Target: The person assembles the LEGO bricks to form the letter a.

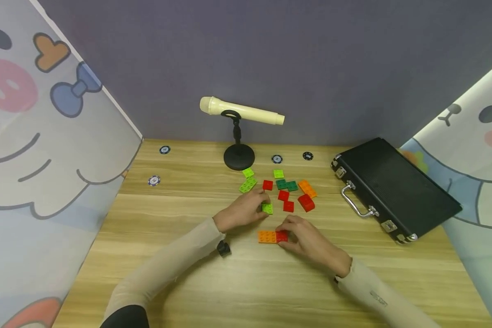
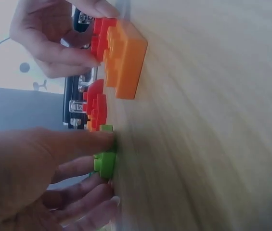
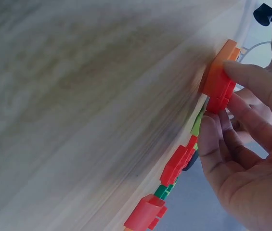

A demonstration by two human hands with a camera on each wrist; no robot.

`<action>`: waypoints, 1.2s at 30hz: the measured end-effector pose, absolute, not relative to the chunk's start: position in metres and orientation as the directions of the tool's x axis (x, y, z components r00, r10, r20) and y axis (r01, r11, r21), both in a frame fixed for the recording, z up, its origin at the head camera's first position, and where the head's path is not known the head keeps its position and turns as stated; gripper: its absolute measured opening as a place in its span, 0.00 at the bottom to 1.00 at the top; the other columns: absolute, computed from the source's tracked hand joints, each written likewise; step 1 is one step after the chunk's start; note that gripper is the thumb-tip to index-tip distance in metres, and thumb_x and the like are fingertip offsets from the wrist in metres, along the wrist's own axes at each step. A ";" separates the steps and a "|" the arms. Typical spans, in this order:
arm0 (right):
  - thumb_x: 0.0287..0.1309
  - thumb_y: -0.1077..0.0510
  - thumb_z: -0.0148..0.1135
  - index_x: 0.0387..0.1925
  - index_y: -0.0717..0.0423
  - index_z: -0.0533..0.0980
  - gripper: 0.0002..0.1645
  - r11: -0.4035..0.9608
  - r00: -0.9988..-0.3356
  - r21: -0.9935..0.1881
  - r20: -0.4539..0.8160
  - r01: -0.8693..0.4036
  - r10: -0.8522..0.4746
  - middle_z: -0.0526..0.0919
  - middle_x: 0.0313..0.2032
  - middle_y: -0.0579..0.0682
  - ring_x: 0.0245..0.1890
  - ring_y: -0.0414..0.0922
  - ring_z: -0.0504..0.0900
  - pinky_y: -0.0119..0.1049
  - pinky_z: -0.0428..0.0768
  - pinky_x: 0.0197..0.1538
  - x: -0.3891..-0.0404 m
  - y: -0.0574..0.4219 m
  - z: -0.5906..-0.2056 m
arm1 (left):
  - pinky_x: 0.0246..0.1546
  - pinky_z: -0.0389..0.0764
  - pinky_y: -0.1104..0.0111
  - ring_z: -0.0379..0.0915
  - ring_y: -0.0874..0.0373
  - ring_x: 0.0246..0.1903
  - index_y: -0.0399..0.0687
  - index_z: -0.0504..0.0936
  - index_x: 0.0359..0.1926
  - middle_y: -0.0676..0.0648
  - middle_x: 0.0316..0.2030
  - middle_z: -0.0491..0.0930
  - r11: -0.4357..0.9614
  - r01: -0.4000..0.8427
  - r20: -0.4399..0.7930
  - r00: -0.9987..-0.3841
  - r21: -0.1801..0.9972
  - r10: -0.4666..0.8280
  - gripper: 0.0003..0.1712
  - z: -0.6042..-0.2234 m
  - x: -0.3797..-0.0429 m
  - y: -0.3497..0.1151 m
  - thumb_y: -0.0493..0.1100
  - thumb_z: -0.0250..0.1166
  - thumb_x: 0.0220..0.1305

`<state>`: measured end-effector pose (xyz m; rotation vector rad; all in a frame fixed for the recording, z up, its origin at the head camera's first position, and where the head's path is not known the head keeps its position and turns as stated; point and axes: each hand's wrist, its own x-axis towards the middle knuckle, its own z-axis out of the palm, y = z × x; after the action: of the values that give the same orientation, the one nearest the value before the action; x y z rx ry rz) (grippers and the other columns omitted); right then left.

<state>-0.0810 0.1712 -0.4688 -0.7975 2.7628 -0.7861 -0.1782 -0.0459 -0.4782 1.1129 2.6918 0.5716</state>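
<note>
My left hand [image 1: 246, 210] holds a light green brick [image 1: 267, 208] on the table between thumb and fingers. In the left wrist view the thumb covers part of that green brick [image 2: 108, 163]. Nearer to me, my right hand [image 1: 311, 241] pinches a red brick [image 1: 282, 236] between thumb and fingertips. An orange brick [image 1: 267, 237] lies flush against the red one's left side, studs up; whether they are joined I cannot tell. The right wrist view shows the thumb at the edge of the orange brick [image 3: 215, 72], with the red brick [image 3: 221, 98] beside it.
Behind the hands lie loose red [image 1: 283, 195], dark green [image 1: 286, 184], orange [image 1: 307, 188] and light green bricks [image 1: 248, 184]. A microphone [image 1: 246, 112] on a stand [image 1: 239, 157], several poker chips [image 1: 154, 181] and a black case [image 1: 397, 187] stand around them.
</note>
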 end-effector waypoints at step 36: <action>0.53 0.48 0.73 0.47 0.45 0.81 0.19 0.720 -0.848 -0.532 -0.005 -0.445 -0.529 0.80 0.40 0.39 0.35 0.39 0.74 0.29 0.75 0.40 -0.083 0.176 -0.471 | 0.38 0.74 0.76 0.72 0.62 0.36 0.52 0.85 0.52 0.54 0.39 0.78 0.525 0.560 -0.040 -0.659 0.641 0.751 0.20 -0.473 -0.121 -0.085 0.48 0.72 0.59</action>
<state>-0.0825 0.1761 -0.4708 -0.7894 2.7655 -0.7952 -0.1211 -0.0851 -0.4729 1.0918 2.4568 0.8666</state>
